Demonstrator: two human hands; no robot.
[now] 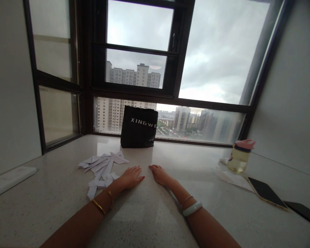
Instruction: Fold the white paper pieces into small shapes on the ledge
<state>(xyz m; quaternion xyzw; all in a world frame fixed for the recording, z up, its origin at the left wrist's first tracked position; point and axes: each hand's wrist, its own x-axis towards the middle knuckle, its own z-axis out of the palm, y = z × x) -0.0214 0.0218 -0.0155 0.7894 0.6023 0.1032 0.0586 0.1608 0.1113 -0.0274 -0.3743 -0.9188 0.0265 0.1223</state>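
My left hand [130,177] lies flat on the pale speckled countertop [150,213], fingers stretched out, holding nothing. My right hand [160,174] rests flat beside it, palm down, fingers extended, a small gap between the two. Just left of my left hand sits a heap of several folded white paper pieces [102,167]; the nearest ones touch or nearly touch my left wrist. Gold bangles circle my left wrist; a white bangle and a thin gold chain circle my right.
A black bag with white lettering [138,126] stands at the window behind my hands. At the right are a bottle with a pink lid [239,155], a sheet of paper [232,179] and a dark phone [266,191]. A white flat object [10,179] lies far left.
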